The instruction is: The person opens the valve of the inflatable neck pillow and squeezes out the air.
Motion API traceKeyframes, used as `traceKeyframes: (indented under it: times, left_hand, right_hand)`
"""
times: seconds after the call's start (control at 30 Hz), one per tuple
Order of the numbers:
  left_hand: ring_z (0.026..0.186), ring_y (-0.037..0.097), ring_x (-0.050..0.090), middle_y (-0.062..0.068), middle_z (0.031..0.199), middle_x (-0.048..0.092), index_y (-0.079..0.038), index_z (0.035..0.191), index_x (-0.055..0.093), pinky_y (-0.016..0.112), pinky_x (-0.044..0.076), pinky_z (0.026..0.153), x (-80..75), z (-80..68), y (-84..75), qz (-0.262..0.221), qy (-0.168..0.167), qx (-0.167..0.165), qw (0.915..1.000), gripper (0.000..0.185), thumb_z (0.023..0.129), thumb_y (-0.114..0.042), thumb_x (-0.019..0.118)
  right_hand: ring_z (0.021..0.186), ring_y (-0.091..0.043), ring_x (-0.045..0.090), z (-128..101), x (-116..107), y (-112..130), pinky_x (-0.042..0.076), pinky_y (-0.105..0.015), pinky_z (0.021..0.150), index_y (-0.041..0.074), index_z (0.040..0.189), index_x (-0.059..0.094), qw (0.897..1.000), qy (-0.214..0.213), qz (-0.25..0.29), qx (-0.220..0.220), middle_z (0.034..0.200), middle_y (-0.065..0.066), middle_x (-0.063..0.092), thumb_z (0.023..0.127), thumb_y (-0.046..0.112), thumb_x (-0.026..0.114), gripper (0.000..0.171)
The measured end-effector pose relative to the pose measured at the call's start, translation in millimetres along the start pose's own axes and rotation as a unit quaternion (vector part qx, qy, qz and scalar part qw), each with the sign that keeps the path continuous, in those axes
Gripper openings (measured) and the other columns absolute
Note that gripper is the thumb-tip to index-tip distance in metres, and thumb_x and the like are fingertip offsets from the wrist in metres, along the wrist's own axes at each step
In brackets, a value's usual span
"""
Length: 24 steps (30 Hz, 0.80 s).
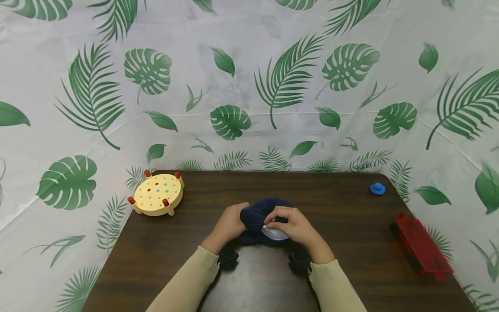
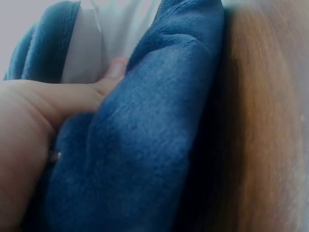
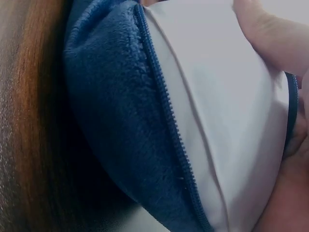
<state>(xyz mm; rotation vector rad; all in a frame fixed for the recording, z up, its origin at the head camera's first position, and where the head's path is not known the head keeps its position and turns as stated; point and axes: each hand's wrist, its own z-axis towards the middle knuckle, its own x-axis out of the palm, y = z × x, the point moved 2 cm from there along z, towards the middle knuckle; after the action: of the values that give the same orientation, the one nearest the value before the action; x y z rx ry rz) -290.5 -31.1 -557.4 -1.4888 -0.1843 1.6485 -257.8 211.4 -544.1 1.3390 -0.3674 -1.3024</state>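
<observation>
A navy plush pillow cover (image 1: 255, 216) with an unzipped side lies near the middle of the table, and a smooth white inner (image 1: 276, 234) shows through its opening. My left hand (image 1: 232, 223) grips the cover's left part; in the left wrist view the thumb reaches over the plush edge against the white inner (image 2: 87, 53). At the opening's right side, my right hand (image 1: 292, 223) pinches with thumb and index finger; what lies between the fingertips is too small to tell. Zipper teeth (image 3: 169, 111) run along the blue edge in the right wrist view, apart from each other.
A round yellow pegboard-like toy (image 1: 157, 195) with red-tipped legs stands at the back left. At the back right is a small blue hat-shaped piece (image 1: 377, 188). A red wheeled toy wagon (image 1: 422, 247) sits along the right edge. A leaf-print cloth (image 1: 241, 86) hangs behind the table.
</observation>
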Motion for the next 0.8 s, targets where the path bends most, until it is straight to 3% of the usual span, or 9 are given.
traceKeyframes:
  times: [0.2, 0.33, 0.4, 0.47, 0.53, 0.6, 0.7, 0.8]
  left_hand:
    - [0.068, 0.014, 0.053, -0.007, 0.073, 0.054, -0.023, 0.082, 0.056, 0.03, 0.046, 0.066, -2.7, 0.5, -0.8, -0.022, 0.012, -0.031, 0.9992, 0.028, 0.088, -0.023, 0.083]
    - [0.073, 0.017, 0.059, -0.004, 0.08, 0.063, -0.021, 0.09, 0.061, 0.034, 0.05, 0.069, -2.5, -0.7, 0.2, -0.037, 0.022, -0.045, 0.998, 0.025, 0.089, -0.028, 0.085]
    - [0.083, 0.019, 0.068, -0.002, 0.093, 0.073, -0.022, 0.104, 0.067, 0.039, 0.056, 0.077, -2.1, -1.6, 0.7, -0.049, 0.025, -0.05, 0.9973, 0.026, 0.089, -0.032, 0.086]
    - [0.102, 0.024, 0.075, 0.001, 0.116, 0.08, -0.026, 0.128, 0.07, 0.045, 0.059, 0.09, -1.6, -2.3, 0.7, -0.059, 0.033, -0.05, 0.9964, 0.04, 0.092, -0.037, 0.086]
    - [0.119, 0.029, 0.075, 0.003, 0.136, 0.077, -0.031, 0.15, 0.064, 0.05, 0.059, 0.102, -1.0, -2.7, 0.6, -0.068, 0.042, -0.045, 0.9958, 0.059, 0.095, -0.042, 0.083]
    - [0.129, 0.032, 0.072, 0.005, 0.146, 0.073, -0.034, 0.16, 0.056, 0.053, 0.057, 0.108, -0.5, -2.4, 0.3, -0.07, 0.05, -0.033, 0.9957, 0.067, 0.099, -0.043, 0.08]
    - [0.125, 0.033, 0.075, 0.008, 0.14, 0.076, -0.029, 0.155, 0.063, 0.054, 0.058, 0.106, 1.7, -0.9, 4.6, -0.072, 0.049, -0.013, 0.9961, 0.059, 0.099, -0.038, 0.079]
    - [0.113, 0.025, 0.078, 0.003, 0.126, 0.081, -0.026, 0.141, 0.074, 0.046, 0.061, 0.098, 15.3, 2.0, 25.7, -0.068, 0.029, 0.003, 0.9972, 0.05, 0.094, -0.038, 0.083]
  right_hand:
    - [0.095, -0.014, 0.069, -0.8, -0.4, -3.4, 0.058, -0.031, 0.084, 0.026, 0.112, 0.083, 1.0, 0.013, 0.01, 0.005, 0.102, 0.003, 0.077, 0.097, 0.019, 0.084, 0.016]
    - [0.095, -0.015, 0.067, -2.2, -0.4, -5.4, 0.058, -0.034, 0.086, 0.025, 0.114, 0.082, 1.0, 0.023, 0.018, 0.008, 0.103, 0.001, 0.075, 0.091, 0.015, 0.09, 0.027]
    - [0.096, -0.016, 0.067, -3.1, -0.3, -6.5, 0.058, -0.035, 0.086, 0.025, 0.114, 0.082, 0.999, 0.026, 0.018, 0.012, 0.104, 0.001, 0.075, 0.087, 0.014, 0.092, 0.031]
    - [0.098, -0.016, 0.067, -3.7, -0.1, -7.9, 0.058, -0.035, 0.089, 0.027, 0.114, 0.081, 0.999, 0.027, 0.016, 0.018, 0.105, 0.002, 0.075, 0.087, 0.016, 0.093, 0.031]
    - [0.1, -0.016, 0.068, -4.1, 0.1, -9.2, 0.058, -0.034, 0.091, 0.028, 0.113, 0.081, 0.999, 0.025, 0.015, 0.023, 0.105, 0.004, 0.075, 0.089, 0.019, 0.092, 0.028]
    - [0.102, -0.015, 0.07, -4.4, 0.5, -10.3, 0.06, -0.033, 0.092, 0.029, 0.112, 0.082, 0.999, 0.023, 0.016, 0.027, 0.105, 0.005, 0.076, 0.091, 0.023, 0.09, 0.023]
    - [0.101, -0.016, 0.071, -4.3, 1.4, -11.6, 0.061, -0.033, 0.089, 0.028, 0.11, 0.083, 0.999, 0.017, 0.023, 0.023, 0.103, 0.004, 0.076, 0.093, 0.024, 0.089, 0.019]
    - [0.098, -0.016, 0.071, -4.1, 2.3, -12.7, 0.061, -0.033, 0.086, 0.028, 0.109, 0.083, 0.999, 0.011, 0.026, 0.018, 0.101, 0.004, 0.076, 0.094, 0.024, 0.088, 0.016]
